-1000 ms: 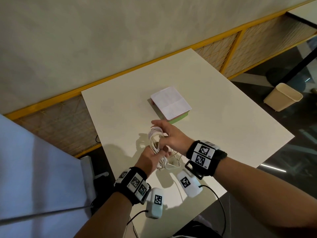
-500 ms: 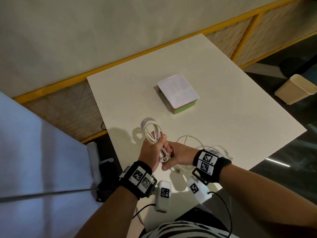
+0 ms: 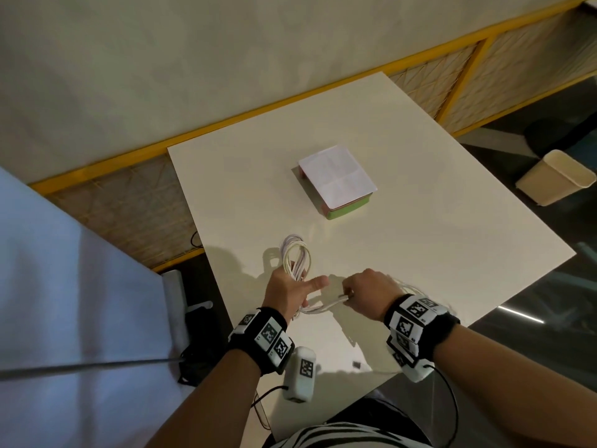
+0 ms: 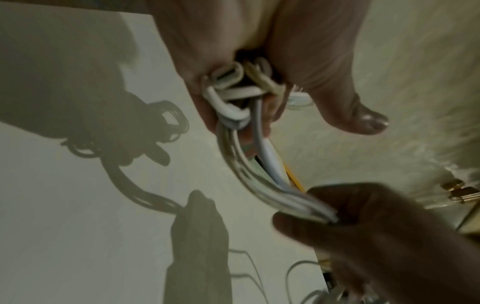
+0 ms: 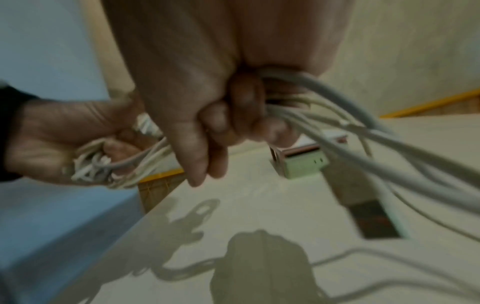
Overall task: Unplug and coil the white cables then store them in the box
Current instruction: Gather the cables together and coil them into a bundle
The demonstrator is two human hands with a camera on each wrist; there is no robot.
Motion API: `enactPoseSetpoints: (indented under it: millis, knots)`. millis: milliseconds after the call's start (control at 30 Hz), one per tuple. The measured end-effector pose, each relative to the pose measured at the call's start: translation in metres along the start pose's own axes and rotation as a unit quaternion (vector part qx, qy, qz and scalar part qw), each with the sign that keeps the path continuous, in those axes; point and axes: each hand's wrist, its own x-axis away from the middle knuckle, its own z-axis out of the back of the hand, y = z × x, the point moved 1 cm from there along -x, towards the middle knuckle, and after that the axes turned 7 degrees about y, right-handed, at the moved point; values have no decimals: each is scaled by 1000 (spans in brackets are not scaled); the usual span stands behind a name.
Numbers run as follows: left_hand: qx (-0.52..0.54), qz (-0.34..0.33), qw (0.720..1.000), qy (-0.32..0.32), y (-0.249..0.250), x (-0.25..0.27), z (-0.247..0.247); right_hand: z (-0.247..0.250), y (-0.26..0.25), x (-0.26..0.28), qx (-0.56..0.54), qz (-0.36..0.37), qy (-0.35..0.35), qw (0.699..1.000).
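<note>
My left hand point(image 3: 290, 291) grips a coil of white cables point(image 3: 295, 257) above the near part of the white table point(image 3: 436, 227); its thumb sticks out to the right. The coil's loops point(image 4: 228, 90) bunch in the left palm. A bundle of cable strands point(image 3: 323, 308) runs from it to my right hand point(image 3: 365, 291), which grips the strands point(image 5: 363, 131) in a fist. Loose cable trails off past the right wrist point(image 3: 408, 287). The box point(image 3: 337, 182), green with a white paper top, sits shut in the table's middle, also visible in the right wrist view point(image 5: 303, 162).
A small dark item point(image 3: 357, 364) lies on the table near its front edge. A beige bin point(image 3: 555, 177) stands on the floor at the right. A yellow rail point(image 3: 290, 105) runs along the wall behind the table. A pale blue surface point(image 3: 64, 302) fills the left.
The right hand has moved off the coil to the right, drawing cable strands out between the two hands. The left hand keeps the coil, its thumb now extended.
</note>
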Motion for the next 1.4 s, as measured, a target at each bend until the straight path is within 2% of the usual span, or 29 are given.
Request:
enactPoseSetpoints:
  millis: [67,167,267,367,467,567,733,833,1000,1133,1267,1400]
  knots:
    - [-17,-4,999,-31,0,2,0,13,-6,2,-2,15,66,998]
    - [-23,-59,994,-92,1,5,-3,27,-18,5,-84,57,146,984]
    - [-17,-90,987,-132,1,8,-3,33,-29,5,-173,67,178,966]
    - [-20,-92,985,-143,2,10,0,37,-35,6,-235,36,193,952]
    - [-43,-94,984,-142,2,11,1,42,-40,5,-240,33,176,954]
    - [-45,-91,985,-137,-2,12,-1,52,-41,6,-182,39,138,973]
    - [-41,-90,983,-151,2,18,-3,54,-48,9,-118,62,142,981]
    - [-96,-71,980,-158,1,22,-9,52,-48,2,-124,51,134,982]
    - [-148,-29,982,-117,-13,19,-11,49,-39,-15,-124,30,78,989]
    - [-153,-26,979,-134,-12,24,-12,52,-35,-23,-107,39,17,993]
    - [-146,-30,978,-144,-11,27,-14,54,-35,-22,-112,12,-39,993]
    - [-156,-40,978,-131,-8,27,-14,53,-38,-23,-136,18,-40,990]
